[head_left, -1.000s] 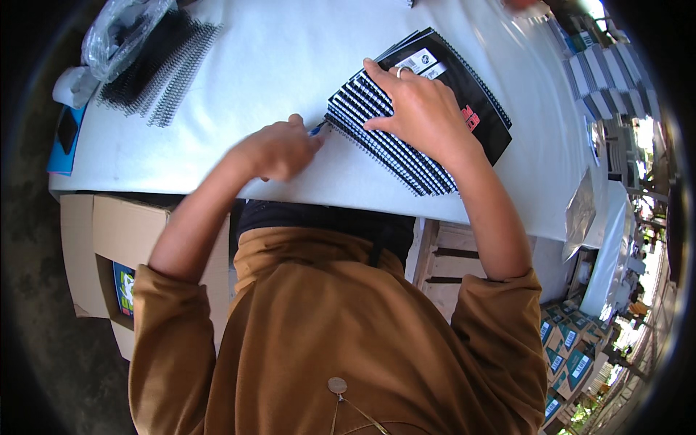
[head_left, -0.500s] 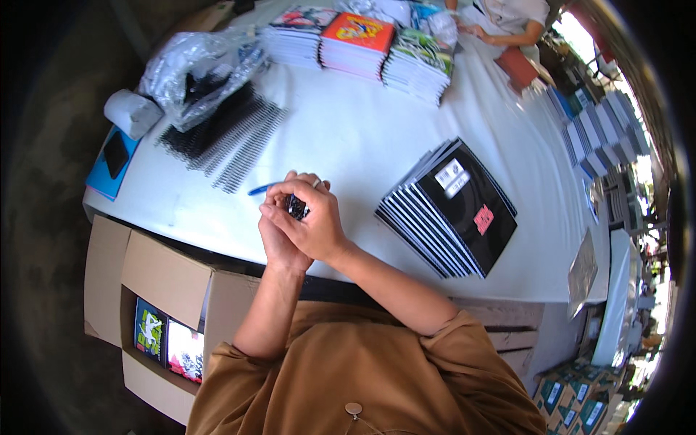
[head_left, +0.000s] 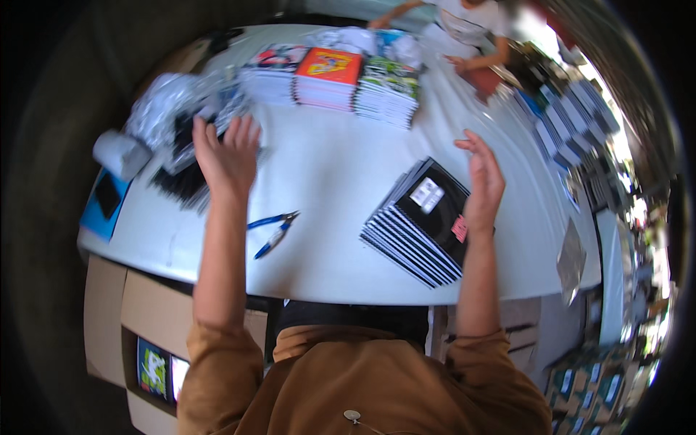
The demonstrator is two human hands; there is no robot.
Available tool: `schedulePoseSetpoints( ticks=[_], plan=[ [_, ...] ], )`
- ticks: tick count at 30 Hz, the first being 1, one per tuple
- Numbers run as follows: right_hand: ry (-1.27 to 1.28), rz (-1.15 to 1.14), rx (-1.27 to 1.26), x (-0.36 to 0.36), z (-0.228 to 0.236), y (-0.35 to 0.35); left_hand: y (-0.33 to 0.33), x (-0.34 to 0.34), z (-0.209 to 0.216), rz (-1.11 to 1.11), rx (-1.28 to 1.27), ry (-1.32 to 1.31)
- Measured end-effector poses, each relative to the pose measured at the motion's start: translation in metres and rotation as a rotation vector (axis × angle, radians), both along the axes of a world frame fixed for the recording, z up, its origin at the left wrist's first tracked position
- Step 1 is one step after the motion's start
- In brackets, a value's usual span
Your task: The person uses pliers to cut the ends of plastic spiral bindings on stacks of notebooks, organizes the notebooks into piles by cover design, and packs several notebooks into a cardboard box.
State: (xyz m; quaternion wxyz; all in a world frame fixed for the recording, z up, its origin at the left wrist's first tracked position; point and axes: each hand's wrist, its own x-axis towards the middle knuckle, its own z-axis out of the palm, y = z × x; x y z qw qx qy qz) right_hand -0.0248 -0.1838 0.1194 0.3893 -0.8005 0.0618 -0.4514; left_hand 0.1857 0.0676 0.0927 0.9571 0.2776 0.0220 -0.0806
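Note:
My left hand is raised above the left part of the table, fingers apart, holding nothing. Behind and below it lie black spiral binding coils, partly hidden by the hand and forearm. My right hand is up at the right edge of a stack of black spiral notebooks; its fingers are stretched out with nothing in them. I cannot tell whether it touches the stack. Between my forearms, blue-handled pliers rest on the white tabletop, jaws pointing right.
Stacks of colourful notebooks stand at the far side, beside clear plastic bags. A phone lies on a blue book at left. An open carton sits below the table edge. Another person is at the far right.
My hands were together, closed around something small and dark; now they are apart and raised, left toward the coils, right toward the notebooks. The pliers have come into fuller view. The camera view has shifted.

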Motion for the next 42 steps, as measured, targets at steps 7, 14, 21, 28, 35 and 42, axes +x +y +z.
schedulePoseSetpoints(
  ticks=[7,14,21,28,35,42],
  plan=[
    [0.296,0.435,0.98,-0.087,-0.11,-0.176,-0.068,-0.225,-0.136,-0.722,0.673,-0.322],
    [0.089,0.632,1.371,-0.114,-0.174,-0.112,-0.137,-0.191,-0.141,-0.638,0.478,-0.457],
    [0.054,0.129,0.586,-0.116,-0.154,-0.037,-0.161,-0.128,-0.116,-1.041,0.144,-0.069],
    [-0.077,0.165,0.414,-0.098,-0.157,-0.043,-0.168,-0.141,-0.115,-0.783,0.185,-0.297],
    [-0.04,0.106,0.383,-0.099,-0.151,-0.048,-0.165,-0.139,-0.103,-0.806,0.283,-0.239],
    [0.035,0.209,0.485,-0.103,-0.145,-0.061,-0.171,-0.119,-0.095,-0.683,0.679,-0.485]
  ],
)
